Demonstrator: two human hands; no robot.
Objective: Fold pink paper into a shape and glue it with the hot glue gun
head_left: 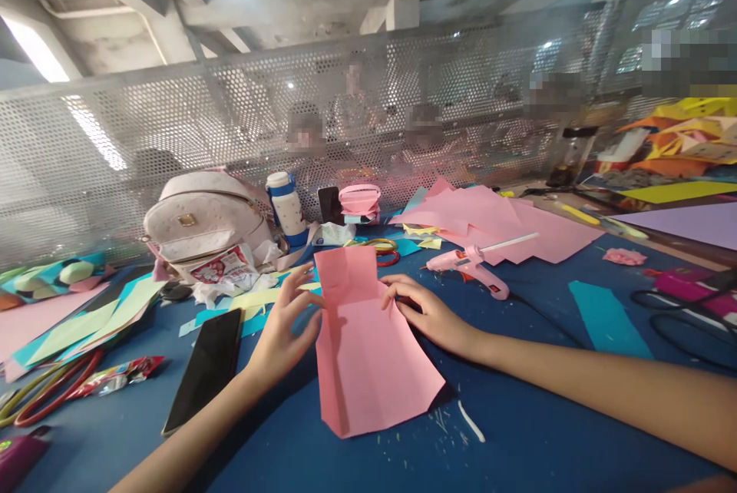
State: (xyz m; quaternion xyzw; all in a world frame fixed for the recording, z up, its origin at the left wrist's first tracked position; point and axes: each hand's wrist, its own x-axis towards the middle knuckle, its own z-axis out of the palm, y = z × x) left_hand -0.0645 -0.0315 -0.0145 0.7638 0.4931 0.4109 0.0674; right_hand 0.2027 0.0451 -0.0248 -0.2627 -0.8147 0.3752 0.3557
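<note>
1. Holding a pink paper [368, 355] from both sides, head view: the sheet lies creased on the blue table [546, 431], straight in front of the person, with its upper flap standing up.
2. Left hand [282, 332]: thumb and fingers are closed on the sheet's left edge near the fold, index finger raised along the flap.
3. Right hand [429, 316]: lies flat on the table, fingers loosely together and stretched out, tips touching the sheet's right edge. It grips nothing.
4. Left of the sheet: a black phone [207, 366] lies face up just beside the left forearm. A snack wrapper [115, 378] lies further left.
5. Behind the sheet: a pink glue gun [475, 266] lies near the right hand, and loose pink sheets [495, 220] lie behind it.
6. Far edge: a pale bag [201, 220] and a white bottle [286, 205] stand against a mesh screen [173, 132].
7. Right side: a teal strip [607, 316] lies well apart from the sheet, with scissors [685, 309] beyond it.
8. Obstruction: the standing flap hides part of the bangles [385, 247] behind it.
</note>
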